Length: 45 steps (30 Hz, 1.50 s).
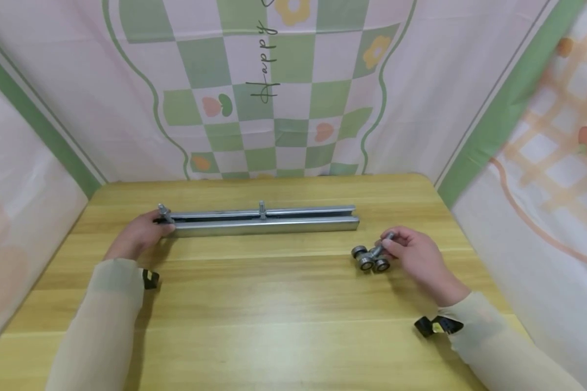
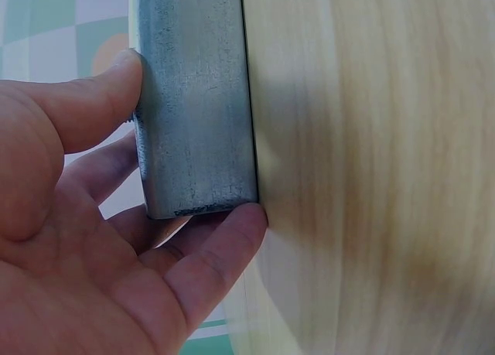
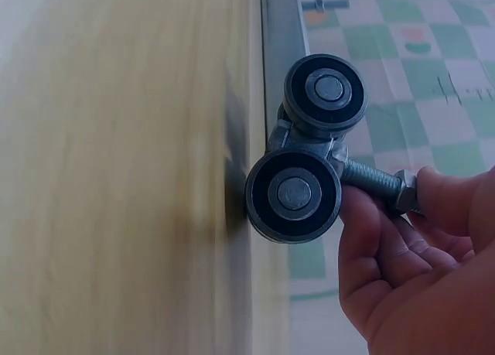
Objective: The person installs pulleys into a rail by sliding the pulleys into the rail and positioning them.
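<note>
A galvanized steel C-shaped track point(image 1: 269, 225) lies across the far half of the table, its slot facing up. Threaded bolts stand up out of the slot, a middle bolt point(image 1: 262, 209) and a left-end bolt point(image 1: 164, 212); what is below them is hidden inside. My left hand point(image 1: 144, 233) grips the track's left end, with thumb on its upper edge and fingers around the end, as the left wrist view shows. My right hand point(image 1: 418, 258) pinches the bolt and nut of a roller trolley point(image 3: 298, 154) with several bearing wheels. The trolley is right of the track's right end, apart from it.
The wooden table point(image 1: 274, 304) ends at a back edge against a patterned cloth curtain point(image 1: 293, 119). More cloth hangs along both sides. A black camera mount point(image 1: 437, 326) sits on the right wrist, and another mount point(image 1: 150, 279) on the left.
</note>
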### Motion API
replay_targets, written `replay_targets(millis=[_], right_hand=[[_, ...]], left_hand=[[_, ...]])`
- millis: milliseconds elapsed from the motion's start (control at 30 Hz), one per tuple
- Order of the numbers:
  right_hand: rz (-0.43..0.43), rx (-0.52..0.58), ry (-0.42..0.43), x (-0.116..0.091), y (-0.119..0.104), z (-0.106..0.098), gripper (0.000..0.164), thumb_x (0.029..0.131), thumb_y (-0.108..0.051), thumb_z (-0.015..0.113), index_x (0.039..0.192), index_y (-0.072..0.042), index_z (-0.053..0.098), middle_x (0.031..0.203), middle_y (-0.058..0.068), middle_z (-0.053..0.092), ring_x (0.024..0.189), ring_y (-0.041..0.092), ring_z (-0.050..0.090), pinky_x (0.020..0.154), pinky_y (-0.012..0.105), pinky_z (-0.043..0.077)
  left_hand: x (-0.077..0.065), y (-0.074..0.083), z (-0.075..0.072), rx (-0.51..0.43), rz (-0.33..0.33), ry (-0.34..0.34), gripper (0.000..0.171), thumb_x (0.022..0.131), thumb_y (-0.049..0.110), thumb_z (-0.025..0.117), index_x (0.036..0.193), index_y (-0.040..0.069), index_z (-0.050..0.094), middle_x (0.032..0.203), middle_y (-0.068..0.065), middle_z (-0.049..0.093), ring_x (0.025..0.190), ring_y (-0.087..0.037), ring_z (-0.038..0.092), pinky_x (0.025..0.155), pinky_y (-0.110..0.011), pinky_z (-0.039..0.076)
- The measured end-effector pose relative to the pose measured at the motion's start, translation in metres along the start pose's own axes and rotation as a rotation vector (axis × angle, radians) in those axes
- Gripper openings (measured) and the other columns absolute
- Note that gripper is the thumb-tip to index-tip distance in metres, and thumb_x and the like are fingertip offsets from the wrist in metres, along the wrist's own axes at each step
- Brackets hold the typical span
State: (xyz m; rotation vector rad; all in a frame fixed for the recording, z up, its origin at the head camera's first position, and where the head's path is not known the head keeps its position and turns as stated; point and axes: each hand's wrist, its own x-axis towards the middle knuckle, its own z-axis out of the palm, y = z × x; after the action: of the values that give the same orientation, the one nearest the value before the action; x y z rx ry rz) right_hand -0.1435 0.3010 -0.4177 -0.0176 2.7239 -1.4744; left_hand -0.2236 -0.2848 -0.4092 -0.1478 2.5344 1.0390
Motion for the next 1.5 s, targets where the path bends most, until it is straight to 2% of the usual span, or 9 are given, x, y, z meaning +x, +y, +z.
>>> replay_targets(millis=[100,200,467,700,900,1000,1200,1500], right_hand=[[0.03,0.115,0.009,0.003,0.006,-0.007,0.024,0.104,-0.015,0.056,0.117,0.005,0.06,0.115,0.02,0.068,0.094,0.02,0.068,0.082,0.033,0.058],[0.046,0.228,0.033,0.007,0.013,-0.014,0.029,0.104,-0.012,0.055,0.12,0.011,0.056,0.115,0.023,0.067,0.093,0.018,0.069,0.084,0.033,0.057],[0.06,0.39,0.107,0.019,0.031,-0.033,0.034,0.102,-0.009,0.057,0.123,0.018,0.049,0.104,0.008,0.072,0.089,0.014,0.069,0.081,0.028,0.057],[0.036,0.402,0.145,0.027,0.04,-0.045,0.033,0.102,-0.005,0.056,0.124,0.019,0.047,0.104,0.008,0.07,0.087,0.013,0.068,0.081,0.026,0.056],[0.024,0.446,0.185,0.032,0.046,-0.051,0.031,0.101,-0.004,0.058,0.121,0.018,0.049,0.097,0.002,0.071,0.083,0.012,0.067,0.076,0.022,0.056],[0.041,0.419,0.212,0.035,0.047,-0.054,0.028,0.1,-0.005,0.059,0.12,0.014,0.052,0.097,0.0,0.07,0.083,0.011,0.067,0.076,0.021,0.056],[0.093,0.241,0.251,0.04,0.045,-0.059,0.024,0.102,-0.013,0.059,0.12,0.001,0.058,0.104,0.0,0.069,0.09,0.011,0.066,0.081,0.021,0.055],[0.099,0.084,0.275,0.046,0.049,-0.063,0.035,0.103,-0.024,0.059,0.127,0.002,0.057,0.116,0.012,0.066,0.095,0.012,0.065,0.081,0.02,0.055]], left_hand=[[0.002,0.0,0.0,0.01,0.011,0.005,0.08,0.102,0.043,0.053,0.16,0.009,0.01,0.161,-0.028,0.007,0.142,-0.056,0.006,0.109,-0.072,0.01],[0.002,0.0,0.001,0.012,0.013,0.007,0.08,0.102,0.042,0.054,0.16,0.009,0.011,0.161,-0.028,0.009,0.142,-0.056,0.008,0.109,-0.072,0.01],[0.001,0.0,0.0,0.014,0.016,0.017,0.079,0.102,0.041,0.055,0.16,0.008,0.013,0.16,-0.03,0.01,0.141,-0.057,0.009,0.109,-0.072,0.012],[0.001,0.0,0.0,0.001,0.011,0.024,0.078,0.102,0.04,0.055,0.16,0.008,0.013,0.16,-0.029,0.01,0.141,-0.057,0.008,0.109,-0.072,0.011],[0.001,0.0,0.0,0.017,0.001,0.024,0.079,0.101,0.042,0.055,0.16,0.009,0.014,0.16,-0.03,0.01,0.141,-0.058,0.009,0.108,-0.073,0.011],[0.001,0.0,0.001,0.007,-0.005,0.022,0.079,0.101,0.042,0.054,0.16,0.01,0.013,0.16,-0.029,0.009,0.141,-0.057,0.008,0.109,-0.072,0.01],[0.0,0.001,0.001,0.008,0.008,0.027,0.079,0.101,0.041,0.055,0.16,0.008,0.013,0.159,-0.031,0.01,0.141,-0.057,0.009,0.108,-0.073,0.011],[0.001,0.001,0.001,0.02,0.025,0.028,0.078,0.102,0.041,0.054,0.159,0.007,0.014,0.159,-0.032,0.011,0.14,-0.058,0.01,0.108,-0.073,0.013]])
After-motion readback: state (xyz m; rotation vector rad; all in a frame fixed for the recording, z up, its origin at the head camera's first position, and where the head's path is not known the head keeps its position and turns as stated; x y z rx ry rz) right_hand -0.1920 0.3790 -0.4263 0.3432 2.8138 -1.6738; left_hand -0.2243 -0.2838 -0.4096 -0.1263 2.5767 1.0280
